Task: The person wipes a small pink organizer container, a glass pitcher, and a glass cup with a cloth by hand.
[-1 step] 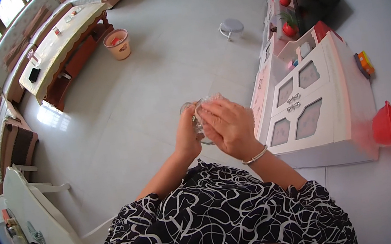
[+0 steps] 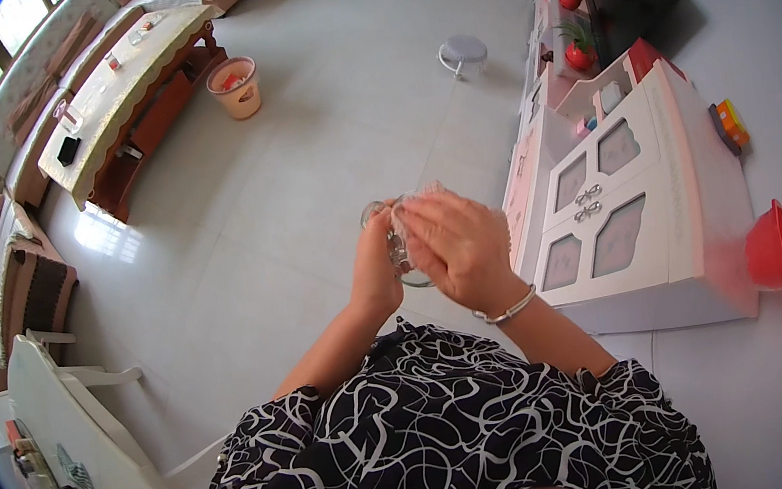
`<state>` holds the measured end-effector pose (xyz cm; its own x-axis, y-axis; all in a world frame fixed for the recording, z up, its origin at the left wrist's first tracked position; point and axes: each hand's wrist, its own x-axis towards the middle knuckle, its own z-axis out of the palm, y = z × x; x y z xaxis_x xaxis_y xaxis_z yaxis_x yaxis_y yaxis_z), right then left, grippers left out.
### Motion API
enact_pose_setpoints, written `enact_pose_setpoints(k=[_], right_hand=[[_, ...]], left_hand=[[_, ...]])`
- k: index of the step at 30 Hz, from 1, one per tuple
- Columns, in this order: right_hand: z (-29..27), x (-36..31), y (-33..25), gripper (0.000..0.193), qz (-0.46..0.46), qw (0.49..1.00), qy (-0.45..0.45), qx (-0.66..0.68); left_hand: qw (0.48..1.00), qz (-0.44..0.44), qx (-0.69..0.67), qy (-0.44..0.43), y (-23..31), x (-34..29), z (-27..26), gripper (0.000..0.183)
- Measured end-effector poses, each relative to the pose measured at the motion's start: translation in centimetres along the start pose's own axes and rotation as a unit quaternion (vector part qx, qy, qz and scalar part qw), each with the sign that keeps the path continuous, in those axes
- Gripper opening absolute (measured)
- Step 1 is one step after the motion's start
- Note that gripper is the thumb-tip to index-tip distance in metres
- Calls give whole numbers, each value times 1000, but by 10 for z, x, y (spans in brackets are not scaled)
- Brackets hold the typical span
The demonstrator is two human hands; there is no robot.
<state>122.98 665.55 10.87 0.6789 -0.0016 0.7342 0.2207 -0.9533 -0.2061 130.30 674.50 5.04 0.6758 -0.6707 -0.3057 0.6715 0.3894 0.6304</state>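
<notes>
Out in front of my body, both hands meet around a clear glass vessel (image 2: 401, 255). My left hand (image 2: 373, 267) is closed around its left side; one rounded glass part sticks out above those fingers and a curved rim shows below. Its exact kind is hidden by the hands. My right hand (image 2: 463, 249) has a thin pale pink cloth (image 2: 434, 189) under its fingers and presses it to the glass. Edges of the cloth show past the fingertips and beside the palm. A silver bangle (image 2: 512, 306) circles my right wrist.
To my right stands a white and pink cabinet (image 2: 672, 233), with a red basin (image 2: 769, 249) beside it. A pale table (image 2: 87, 442) is close on my left. Farther off are a stool (image 2: 463, 53), a pink bin (image 2: 234, 88) and a long covered table (image 2: 117, 103).
My right hand and wrist have shifted very slightly up and to the left, with the cloth still on the glass vessel. My left hand stays in place.
</notes>
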Motion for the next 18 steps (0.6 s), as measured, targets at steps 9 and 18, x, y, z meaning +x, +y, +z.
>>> enact_pose_setpoints(k=[9, 18], right_hand=[[21, -30, 9, 26, 434, 805, 139, 379], [7, -34, -1, 28, 354, 892, 87, 267]], left_hand=[[997, 42, -60, -8, 9, -4, 6, 41], [986, -102, -79, -106, 10, 8, -7, 48]])
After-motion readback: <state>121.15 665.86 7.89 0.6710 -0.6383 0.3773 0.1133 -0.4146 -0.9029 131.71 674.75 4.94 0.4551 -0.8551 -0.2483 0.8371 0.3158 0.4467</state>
